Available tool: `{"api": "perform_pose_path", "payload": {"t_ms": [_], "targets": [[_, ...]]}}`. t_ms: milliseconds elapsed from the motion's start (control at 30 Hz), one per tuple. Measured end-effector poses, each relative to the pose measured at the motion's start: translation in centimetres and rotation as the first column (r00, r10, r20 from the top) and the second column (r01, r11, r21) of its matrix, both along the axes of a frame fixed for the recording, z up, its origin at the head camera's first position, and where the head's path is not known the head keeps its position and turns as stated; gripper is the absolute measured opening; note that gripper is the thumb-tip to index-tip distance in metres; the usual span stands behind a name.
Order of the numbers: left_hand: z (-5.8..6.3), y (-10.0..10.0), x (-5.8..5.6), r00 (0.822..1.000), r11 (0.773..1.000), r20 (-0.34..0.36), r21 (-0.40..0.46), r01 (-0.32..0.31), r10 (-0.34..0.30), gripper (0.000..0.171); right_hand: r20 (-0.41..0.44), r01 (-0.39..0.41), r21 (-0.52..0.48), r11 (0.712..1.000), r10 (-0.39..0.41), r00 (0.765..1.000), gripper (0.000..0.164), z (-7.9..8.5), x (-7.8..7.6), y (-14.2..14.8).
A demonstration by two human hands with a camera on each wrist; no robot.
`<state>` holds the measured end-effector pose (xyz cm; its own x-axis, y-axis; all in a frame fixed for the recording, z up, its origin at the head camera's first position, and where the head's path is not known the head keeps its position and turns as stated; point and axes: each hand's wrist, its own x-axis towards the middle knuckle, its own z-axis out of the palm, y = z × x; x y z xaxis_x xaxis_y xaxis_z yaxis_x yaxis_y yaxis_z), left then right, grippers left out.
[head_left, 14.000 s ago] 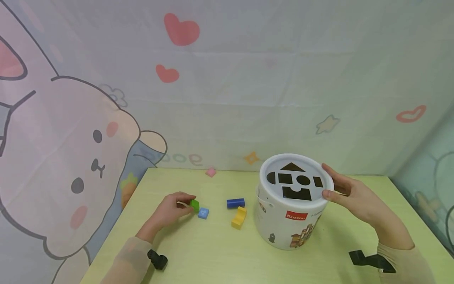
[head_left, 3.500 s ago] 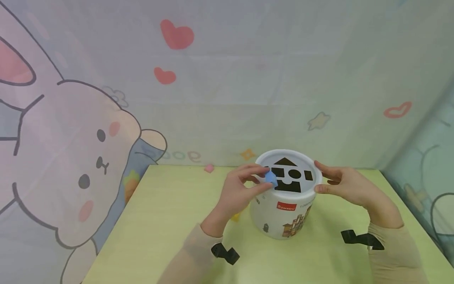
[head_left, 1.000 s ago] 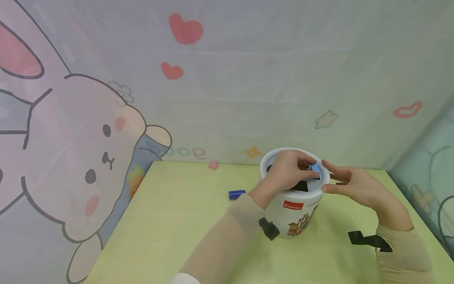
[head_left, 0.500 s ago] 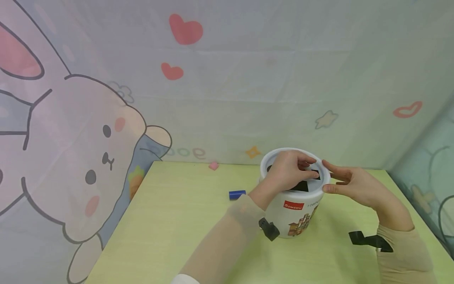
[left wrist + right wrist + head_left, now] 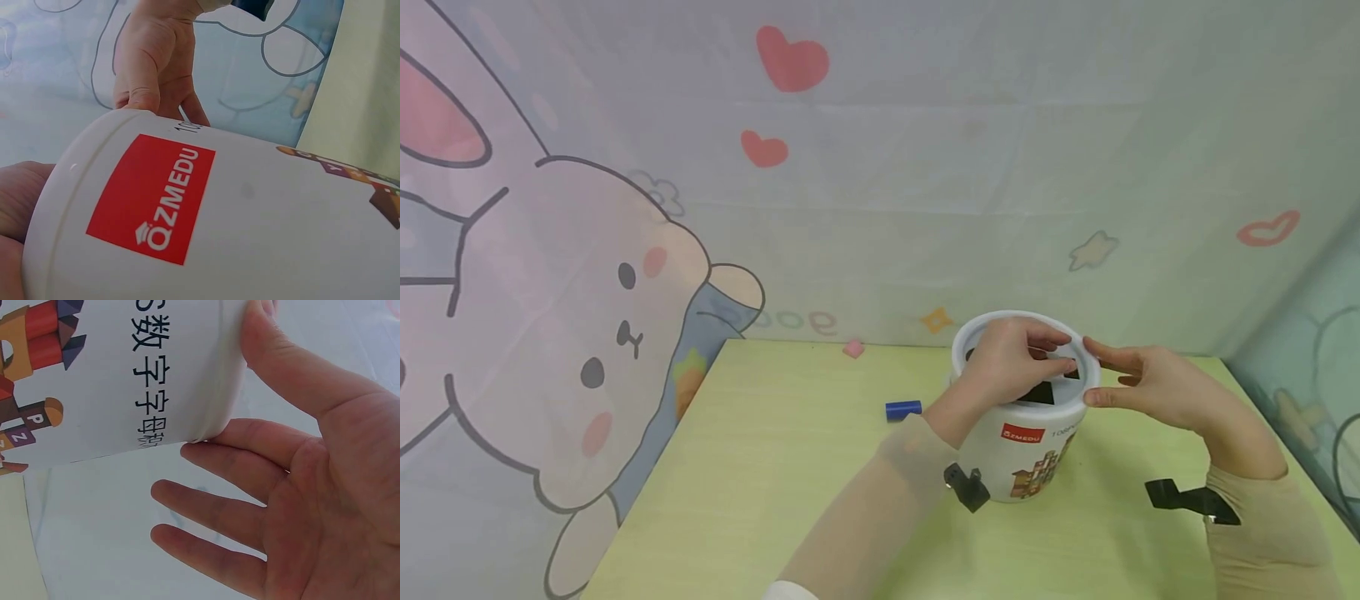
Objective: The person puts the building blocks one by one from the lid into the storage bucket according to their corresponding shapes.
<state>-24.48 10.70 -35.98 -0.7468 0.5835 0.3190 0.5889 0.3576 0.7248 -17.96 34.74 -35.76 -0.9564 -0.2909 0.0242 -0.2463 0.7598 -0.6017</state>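
Note:
A white lidded bucket [image 5: 1026,450] with a red label stands upright on the table. Dark shaped holes show in its lid [image 5: 1063,393]. My left hand [image 5: 1006,360] is over the lid, its thumb and fingertips beside the right-hand rectangular hole, with nothing visible between them. That hand covers several other holes. At the bucket's right side, my right hand [image 5: 1157,390] holds the rim; in the right wrist view its thumb [image 5: 281,359] lies on one side and the index finger on the other, while the remaining fingers extend away from the wall.
To the left of the bucket lies a blue cylinder block [image 5: 903,411], close to my left forearm. A small pink piece [image 5: 853,349] is at the table's back edge. A printed curtain [image 5: 925,208] hangs behind the pale yellow-green table [image 5: 737,467].
A light blue block, carried from the table to the lid by my left hand, stood in the right rectangular hole one second ago and is out of sight now. The right hand keeps its hold.

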Motion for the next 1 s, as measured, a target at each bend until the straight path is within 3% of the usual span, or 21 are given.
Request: {"api": "perform_pose_path", "payload": {"t_ms": [167, 333, 500, 633, 733, 900, 1000], "targets": [[-0.1, -0.6, 0.3, 0.998, 0.984, 0.003, 0.167, 0.067, -0.068, 0.029, 0.007, -0.002, 0.027, 1.0, 0.001, 1.0, 0.088, 0.5, 0.0, -0.3], [-0.4, -1.4, 0.7, 0.991, 0.931, 0.006, 0.343, 0.126, -0.137, 0.025, 0.001, 0.007, 0.046, 0.999, -0.007, 1.0, 0.091, 0.5, -0.1, -0.7], [-0.7, -3.0, 1.1, 0.99, 0.893, -0.009, 0.432, 0.128, -0.137, 0.025, -0.004, 0.015, 0.051, 0.999, -0.015, 1.0, 0.091, 0.2, 0.0, -1.1], [-1.2, -4.9, 1.2, 0.994, 0.872, -0.038, 0.478, 0.105, -0.099, 0.024, -0.007, 0.021, 0.045, 0.999, -0.021, 1.0, 0.091, 0.2, 0.1, -1.4], [-1.7, -6.6, 1.1, 0.997, 0.845, -0.049, 0.53, 0.077, -0.06, 0.024, -0.003, 0.027, 0.036, 0.999, -0.027, 1.0, 0.092, 0.2, 0.3, -1.5], [-3.4, -9.4, 0.5, 0.992, 0.799, -0.12, 0.6, 0.038, 0.043, 0.026, 0.002, 0.034, 0.019, 0.999, -0.034, 0.999, 0.091, 0.3, 0.6, -1.5], [-4.7, -11.1, 0.0, 0.987, 0.792, -0.125, 0.61, -0.001, 0.098, 0.026, 0.001, 0.036, 0.014, 0.999, -0.036, 0.999, 0.091, 0.3, 0.8, -1.5]]}}
